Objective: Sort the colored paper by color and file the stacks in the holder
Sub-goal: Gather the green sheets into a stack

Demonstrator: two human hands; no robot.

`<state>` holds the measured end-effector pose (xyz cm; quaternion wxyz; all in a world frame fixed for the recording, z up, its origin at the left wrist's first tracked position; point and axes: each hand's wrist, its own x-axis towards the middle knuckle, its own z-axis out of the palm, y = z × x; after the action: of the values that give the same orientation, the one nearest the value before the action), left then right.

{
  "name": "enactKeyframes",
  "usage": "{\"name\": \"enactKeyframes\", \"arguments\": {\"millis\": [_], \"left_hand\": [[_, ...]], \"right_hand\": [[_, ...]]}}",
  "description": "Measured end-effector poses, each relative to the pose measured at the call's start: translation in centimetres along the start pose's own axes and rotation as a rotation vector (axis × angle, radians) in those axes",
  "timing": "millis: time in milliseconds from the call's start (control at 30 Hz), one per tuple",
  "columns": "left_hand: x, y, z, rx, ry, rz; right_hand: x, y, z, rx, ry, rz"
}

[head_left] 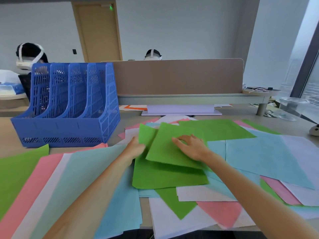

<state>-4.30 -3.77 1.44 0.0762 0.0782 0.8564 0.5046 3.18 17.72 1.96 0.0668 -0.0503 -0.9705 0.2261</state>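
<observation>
Green sheets (170, 176) gathered mid-desk; holder (69, 104) empty at the far left corner. Left hand (136, 147) pinches their left edge; right hand (193, 147) presses flat, fingers spread. Paper: light, floppy, slippery; best gripped by squared edges.

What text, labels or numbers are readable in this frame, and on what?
None readable.
Blue file holder: no label or brand visible.
Colored paper sheets, e.g. the green sheet under the right hand: blank.
Small dark wall plate by the door: too small to read.
Green light above the door: a glow only, no legible sign.
</observation>
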Motion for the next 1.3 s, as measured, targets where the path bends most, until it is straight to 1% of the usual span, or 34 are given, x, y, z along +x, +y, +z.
{"name": "enactKeyframes", "arguments": {"millis": [33,67,133,167,233,267,300,333,367,400,467,500,633,833,900,1000,1067,1100,1133,1167,1200,1233,1267,1300], "left_hand": [[-0.1,0.0,-0.1,-0.007,-0.011,-0.003],[-0.2,0.0,-0.1,-0.013,-0.018,0.0],[-0.1,0.2,-0.2,-0.03,-0.029,-0.006],[0.0,0.5,-0.4,-0.034,-0.025,-0.02],[0.1,0.8,-0.4,-0.031,0.007,-0.065],[0.3,0.8,-0.4,-0.037,0.011,-0.08],[0.2,0.9,-0.4,-0.045,0.009,-0.092],[0.3,0.9,-0.4,-0.041,0.013,-0.09],[0.5,0.7,-0.4,-0.027,0.017,-0.082],[0.6,0.6,-0.4,-0.01,0.007,-0.082],[0.8,0.3,-0.8,0.03,0.005,-0.071],[0.8,0.3,-1.0,0.054,0.012,-0.067],[1.1,-0.4,-1.9,0.119,0.009,-0.076],[0.3,-0.3,-3.0,0.197,0.075,-0.08],[-0.2,-0.3,-3.2,0.191,0.077,-0.093],[-0.5,-0.4,-3.0,0.195,0.055,-0.113],[-0.3,-0.6,-2.6,0.188,0.032,-0.134],[-0.4,-0.4,-2.5,0.194,0.026,-0.137],[-0.6,-0.2,-2.3,0.192,0.025,-0.138],[-0.7,0.0,-2.3,0.181,0.025,-0.137],[-0.7,0.1,-2.4,0.167,0.023,-0.135],[-0.8,0.1,-2.5,0.15,0.018,-0.134],[-0.6,-0.1,-2.6,0.132,0.009,-0.132],[0.1,-0.8,-2.8,0.117,0.009,-0.134]], "right_hand": [[0.3,0.6,0.4,-0.095,-0.046,0.051],[0.3,1.0,0.8,-0.176,-0.101,0.059],[0.3,1.2,1.4,-0.248,-0.166,0.005],[0.3,1.1,1.5,-0.224,-0.157,-0.035],[0.6,1.0,1.2,-0.036,-0.066,-0.04],[1.2,1.4,0.8,0.042,0.027,-0.013],[2.0,2.1,0.6,0.049,0.13,0.026],[2.8,2.8,0.4,-0.005,0.196,0.081],[3.4,3.6,0.3,-0.073,0.187,0.145],[3.9,4.3,0.3,-0.129,0.125,0.193],[4.5,5.3,0.4,-0.189,0.009,0.231],[4.6,5.4,0.3,-0.201,-0.001,0.233],[4.8,5.4,-0.3,-0.245,0.116,0.232],[4.8,6.9,-1.0,-0.35,0.285,0.212],[4.6,6.8,-1.2,-0.293,0.363,0.23],[4.2,5.2,-1.6,-0.029,0.51,0.251],[3.7,3.3,-1.7,0.18,0.574,0.161],[3.3,2.5,-1.7,0.285,0.556,0.074],[2.9,1.7,-1.8,0.375,0.475,-0.018],[2.4,1.1,-1.8,0.442,0.334,-0.098],[1.8,0.7,-1.8,0.485,0.154,-0.149],[1.2,0.6,-1.9,0.514,-0.004,-0.167],[0.7,0.6,-1.9,0.528,-0.097,-0.161],[0.5,0.8,-1.9,0.521,-0.105,-0.143]]}}
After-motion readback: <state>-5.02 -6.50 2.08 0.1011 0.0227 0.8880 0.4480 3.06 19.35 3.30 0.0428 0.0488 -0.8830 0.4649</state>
